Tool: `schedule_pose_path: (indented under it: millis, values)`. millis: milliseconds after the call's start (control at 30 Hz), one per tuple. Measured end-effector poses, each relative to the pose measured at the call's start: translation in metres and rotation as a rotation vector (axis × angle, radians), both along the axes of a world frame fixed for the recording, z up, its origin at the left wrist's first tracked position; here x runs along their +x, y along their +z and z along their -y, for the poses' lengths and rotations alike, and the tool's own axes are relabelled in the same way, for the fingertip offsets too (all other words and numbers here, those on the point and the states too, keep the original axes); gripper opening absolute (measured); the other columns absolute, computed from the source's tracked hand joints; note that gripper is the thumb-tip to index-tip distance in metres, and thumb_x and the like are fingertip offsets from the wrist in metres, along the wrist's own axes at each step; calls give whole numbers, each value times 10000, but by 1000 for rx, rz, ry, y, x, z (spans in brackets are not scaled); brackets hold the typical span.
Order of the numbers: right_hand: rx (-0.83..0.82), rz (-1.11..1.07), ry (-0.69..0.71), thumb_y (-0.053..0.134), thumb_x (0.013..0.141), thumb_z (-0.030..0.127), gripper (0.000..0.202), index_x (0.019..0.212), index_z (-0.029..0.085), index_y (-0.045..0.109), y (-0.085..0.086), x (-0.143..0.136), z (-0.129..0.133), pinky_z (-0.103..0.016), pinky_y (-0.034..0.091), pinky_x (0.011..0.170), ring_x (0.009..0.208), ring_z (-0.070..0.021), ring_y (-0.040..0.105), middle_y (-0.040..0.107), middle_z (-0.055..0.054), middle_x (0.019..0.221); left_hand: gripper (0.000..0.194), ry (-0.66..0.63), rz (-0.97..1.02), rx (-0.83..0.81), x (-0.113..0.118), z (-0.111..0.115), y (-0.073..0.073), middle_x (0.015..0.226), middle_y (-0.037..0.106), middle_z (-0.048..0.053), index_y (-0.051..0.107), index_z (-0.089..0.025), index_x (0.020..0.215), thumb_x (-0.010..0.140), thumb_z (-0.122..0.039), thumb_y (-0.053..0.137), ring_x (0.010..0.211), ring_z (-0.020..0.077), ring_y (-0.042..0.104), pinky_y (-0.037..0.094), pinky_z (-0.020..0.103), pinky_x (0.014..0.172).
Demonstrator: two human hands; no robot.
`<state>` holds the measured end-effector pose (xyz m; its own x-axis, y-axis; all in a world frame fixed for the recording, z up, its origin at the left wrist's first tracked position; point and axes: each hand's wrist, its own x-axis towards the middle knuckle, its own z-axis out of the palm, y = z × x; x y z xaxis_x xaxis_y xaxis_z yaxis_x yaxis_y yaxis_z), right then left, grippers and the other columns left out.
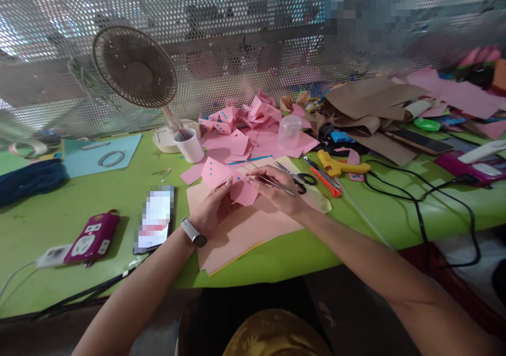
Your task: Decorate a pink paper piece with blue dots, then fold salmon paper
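Note:
My left hand, a watch on its wrist, is closed on a curled piece of pink paper with blue dots. My right hand pinches a pair of metal tweezers, their tips at the paper's right part near a blue dot. Whether the tips grip anything is too small to tell. Beneath both hands lie sheets of pale pink paper. Just beyond the right hand are black-handled scissors and an orange utility knife.
A fan, a white cup, a clear plastic cup and dotted pink paper pieces stand behind. A yellow glue gun with black cords lies right. Left are a phone and a purple power strip.

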<state>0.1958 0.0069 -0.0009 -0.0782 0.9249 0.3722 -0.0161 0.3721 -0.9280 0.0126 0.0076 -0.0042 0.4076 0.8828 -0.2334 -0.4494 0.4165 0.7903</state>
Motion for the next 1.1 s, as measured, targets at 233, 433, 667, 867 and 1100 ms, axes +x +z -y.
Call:
schedule_pose_path:
  millis: [233,433,667,867,1100]
  values:
    - [4,27,7,711,814,402,220,936,219,721,0,1,1,-281,527,657,712,-140,613,688,-20,814,333,20,0,1,-1,-1,-3,1012,719,51,679,-230,1052,790,-408,783,838,176,679,563,297,738]
    - [169,188,-58,651,867,369,192,981,222,698,1,5,1,-316,518,802,866,-173,632,696,-46,975,333,113,-67,13,1,-2,-1,805,672,-12,697,-200,929,703,-389,852,677,106,625,555,220,621]
    - [205,289,-44,623,885,340,179,1012,225,676,1,4,3,-320,506,810,879,-184,636,696,-50,997,360,98,-72,9,1,-1,-2,852,695,0,720,-194,926,667,-387,880,708,103,640,573,207,617]
    - [151,240,-41,634,885,369,214,1042,228,670,-9,1,1,-302,507,775,846,-167,624,688,-44,1000,313,71,-91,20,0,-3,-7,862,710,15,729,-183,938,726,-385,840,736,110,646,568,222,681]
    - [119,199,-12,650,871,367,240,1061,222,670,-13,-1,-2,-289,500,768,846,-159,615,681,-39,991,297,69,-90,30,2,-4,-8,804,687,15,740,-164,915,727,-370,842,714,99,623,533,204,673]
